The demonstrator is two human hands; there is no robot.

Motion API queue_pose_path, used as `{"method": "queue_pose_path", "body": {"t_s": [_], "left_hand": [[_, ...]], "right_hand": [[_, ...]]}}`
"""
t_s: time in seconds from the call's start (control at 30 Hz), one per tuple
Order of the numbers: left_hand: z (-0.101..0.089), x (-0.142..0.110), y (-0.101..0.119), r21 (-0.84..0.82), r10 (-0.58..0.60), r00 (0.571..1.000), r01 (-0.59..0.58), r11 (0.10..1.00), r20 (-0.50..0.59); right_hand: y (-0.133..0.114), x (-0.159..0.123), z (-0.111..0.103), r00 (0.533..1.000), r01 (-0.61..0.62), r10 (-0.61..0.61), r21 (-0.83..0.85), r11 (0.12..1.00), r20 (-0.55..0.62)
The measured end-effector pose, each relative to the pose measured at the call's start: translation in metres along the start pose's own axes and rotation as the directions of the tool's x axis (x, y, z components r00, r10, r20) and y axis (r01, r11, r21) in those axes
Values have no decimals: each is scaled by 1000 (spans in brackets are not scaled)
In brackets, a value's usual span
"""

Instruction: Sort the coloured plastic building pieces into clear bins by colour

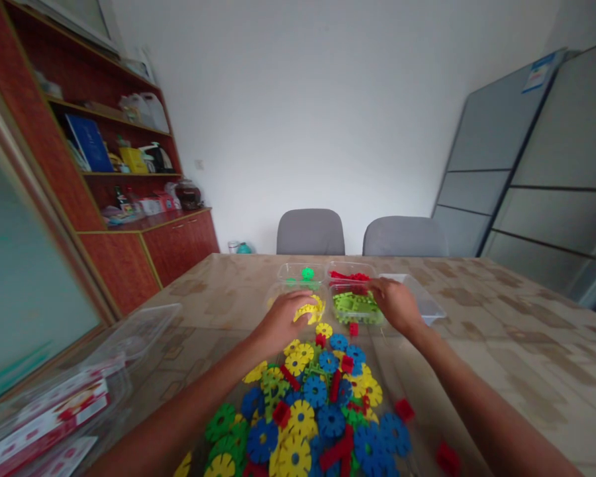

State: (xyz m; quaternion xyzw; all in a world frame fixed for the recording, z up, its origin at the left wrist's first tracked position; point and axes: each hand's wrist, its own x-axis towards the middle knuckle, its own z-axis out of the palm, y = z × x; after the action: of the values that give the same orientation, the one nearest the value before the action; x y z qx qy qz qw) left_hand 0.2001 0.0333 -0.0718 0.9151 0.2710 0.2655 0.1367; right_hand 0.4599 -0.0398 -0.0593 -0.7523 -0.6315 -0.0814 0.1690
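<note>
My left hand is at the near-left clear box, its fingers and thumb curved around yellow flower-shaped discs. My right hand hangs over the right side of the near-right box, fingers pinched together at the border with the box behind. Whatever those fingertips hold is hidden. Light green pieces fill the near-right box, and red pieces lie in the far-right one. A green disc rests in the far-left box. Between my forearms spreads a mixed pile of blue discs, yellow, green and red pieces.
A whitish translucent tray or lid lies right of the boxes. On the left are a clear plastic lid and packaging with a red-and-white label. Loose red blocks lie right of the pile. Two grey chairs stand behind the table.
</note>
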Motion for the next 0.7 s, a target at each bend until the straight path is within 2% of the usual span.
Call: {"method": "queue_pose_path", "body": {"t_s": [0.1, 0.23, 0.3, 0.37, 0.47, 0.53, 0.6, 0.7], "left_hand": [[-24, -34, -6, -26, 1, 997, 1, 1000, 82], [-56, -89, -18, -11, -37, 954, 43, 999, 299], [-67, -112, -23, -4, -85, 904, 96, 995, 420], [-73, -127, -22, 17, -136, 844, 149, 989, 519], [-72, -132, -7, 74, -174, 788, 162, 984, 591], [-67, -131, 7, 101, -186, 793, 157, 982, 581], [-63, -129, 17, 73, -158, 802, 142, 987, 576], [-62, -131, 20, 0, -81, 825, 97, 995, 560]], "right_hand": [[3, -19, -10, 996, 71, -75, 112, 991, 37], [17, -63, -21, 966, 148, -191, 231, 962, 176], [24, -87, -27, 919, 97, -205, 311, 945, 337], [24, -108, -36, 856, 2, -167, 321, 947, 490], [5, -125, -47, 771, -62, -143, 297, 953, 620], [-14, -128, -50, 748, -37, -203, 345, 938, 632], [-30, -126, -46, 744, 15, -293, 424, 906, 601], [-41, -120, -36, 792, 133, -393, 497, 858, 467]]}}
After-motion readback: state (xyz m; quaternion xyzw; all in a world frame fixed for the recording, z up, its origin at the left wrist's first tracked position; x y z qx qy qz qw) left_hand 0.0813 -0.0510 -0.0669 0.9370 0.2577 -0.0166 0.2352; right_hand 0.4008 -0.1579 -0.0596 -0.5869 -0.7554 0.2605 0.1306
